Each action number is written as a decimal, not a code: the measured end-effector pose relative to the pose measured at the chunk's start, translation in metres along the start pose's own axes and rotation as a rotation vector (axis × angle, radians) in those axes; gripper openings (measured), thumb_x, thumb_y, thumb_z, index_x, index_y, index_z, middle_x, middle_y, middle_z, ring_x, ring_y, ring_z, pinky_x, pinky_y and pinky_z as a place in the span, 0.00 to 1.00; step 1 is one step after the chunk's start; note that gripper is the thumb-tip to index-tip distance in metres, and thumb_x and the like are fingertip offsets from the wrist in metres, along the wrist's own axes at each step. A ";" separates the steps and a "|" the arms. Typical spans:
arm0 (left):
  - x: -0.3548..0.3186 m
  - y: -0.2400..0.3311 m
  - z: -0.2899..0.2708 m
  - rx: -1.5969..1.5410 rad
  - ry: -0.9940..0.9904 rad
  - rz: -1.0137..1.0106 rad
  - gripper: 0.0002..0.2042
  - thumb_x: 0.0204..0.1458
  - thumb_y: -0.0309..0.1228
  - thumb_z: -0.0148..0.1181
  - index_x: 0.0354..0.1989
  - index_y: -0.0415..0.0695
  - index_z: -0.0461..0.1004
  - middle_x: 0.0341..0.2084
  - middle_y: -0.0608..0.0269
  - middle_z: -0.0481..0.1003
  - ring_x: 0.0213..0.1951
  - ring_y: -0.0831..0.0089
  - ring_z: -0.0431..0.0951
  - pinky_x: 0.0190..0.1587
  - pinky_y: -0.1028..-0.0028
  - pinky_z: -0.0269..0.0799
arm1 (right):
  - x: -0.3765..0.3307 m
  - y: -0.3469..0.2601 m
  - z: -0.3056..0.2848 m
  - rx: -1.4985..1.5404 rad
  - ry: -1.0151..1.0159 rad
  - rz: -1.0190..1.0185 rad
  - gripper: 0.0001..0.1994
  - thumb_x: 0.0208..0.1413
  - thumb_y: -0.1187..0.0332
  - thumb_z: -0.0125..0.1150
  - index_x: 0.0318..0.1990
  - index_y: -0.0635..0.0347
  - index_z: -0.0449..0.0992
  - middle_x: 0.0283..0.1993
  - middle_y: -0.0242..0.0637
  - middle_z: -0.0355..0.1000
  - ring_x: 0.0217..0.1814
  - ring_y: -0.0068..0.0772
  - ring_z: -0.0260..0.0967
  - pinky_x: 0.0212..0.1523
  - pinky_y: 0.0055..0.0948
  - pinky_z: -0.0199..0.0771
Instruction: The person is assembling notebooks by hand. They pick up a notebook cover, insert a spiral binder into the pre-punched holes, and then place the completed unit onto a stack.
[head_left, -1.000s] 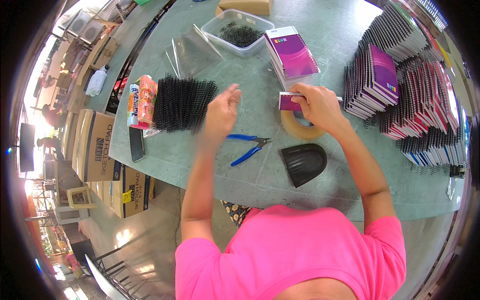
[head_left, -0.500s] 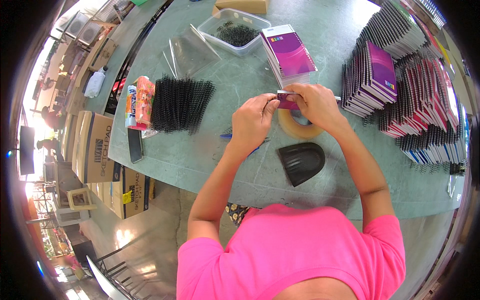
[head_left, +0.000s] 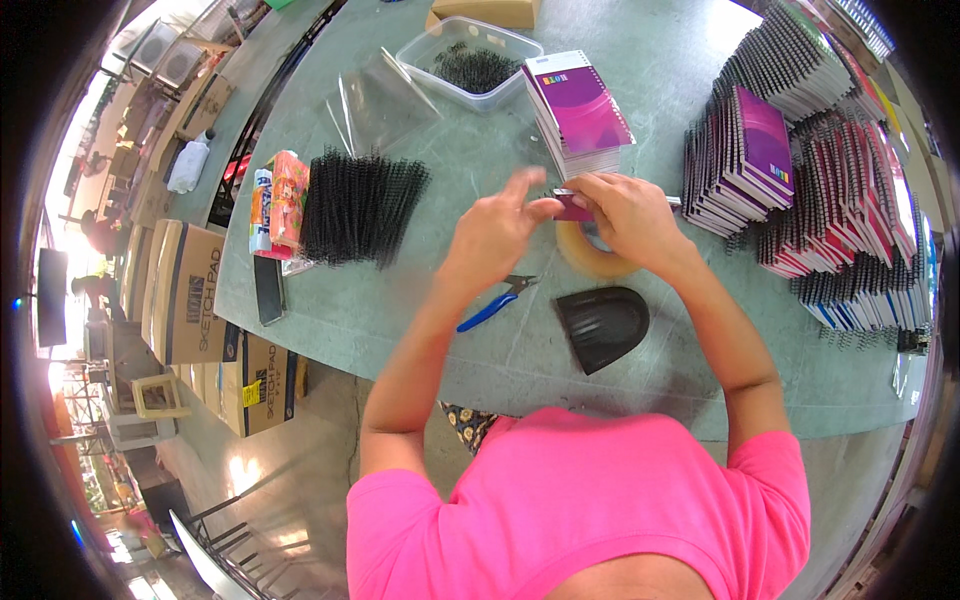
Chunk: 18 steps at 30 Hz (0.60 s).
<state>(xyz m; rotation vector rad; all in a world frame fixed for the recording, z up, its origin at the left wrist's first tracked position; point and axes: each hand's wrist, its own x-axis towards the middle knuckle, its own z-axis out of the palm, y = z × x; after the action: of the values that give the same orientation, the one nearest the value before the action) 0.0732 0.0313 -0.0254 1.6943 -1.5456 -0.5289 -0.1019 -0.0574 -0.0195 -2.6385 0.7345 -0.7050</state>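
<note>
The left hand (head_left: pixel 497 230) is blurred at the fingers; whether it touches the notebook (head_left: pixel 572 208) cannot be told. The right hand (head_left: pixel 632 218) hides much of the notebook and the tape's (head_left: pixel 588 258) far-right part. The left forearm (head_left: pixel 415 345) covers one pliers (head_left: pixel 487 312) handle. The far carton (head_left: pixel 487 13) is cut off.

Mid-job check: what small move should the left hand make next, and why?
Probably close the left hand gently on the purple notebook's left end to steady it. The right hand grips the notebook, while the left hand's fingers are raised beside that end; whether its thumb touches is unclear.
</note>
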 end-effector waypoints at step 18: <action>-0.088 0.030 0.101 0.458 -0.212 0.291 0.22 0.44 0.34 0.63 0.51 0.52 0.70 0.33 0.50 0.70 0.33 0.55 0.71 0.34 0.60 0.65 | -0.004 0.002 -0.021 0.226 0.028 0.163 0.07 0.46 0.71 0.62 0.34 0.59 0.74 0.30 0.37 0.74 0.33 0.35 0.74 0.35 0.30 0.73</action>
<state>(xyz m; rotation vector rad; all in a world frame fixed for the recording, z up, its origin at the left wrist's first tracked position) -0.0363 0.0912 -0.0818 1.7334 -2.1521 -0.2152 -0.1169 -0.0606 -0.0039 -2.3407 0.8150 -0.7331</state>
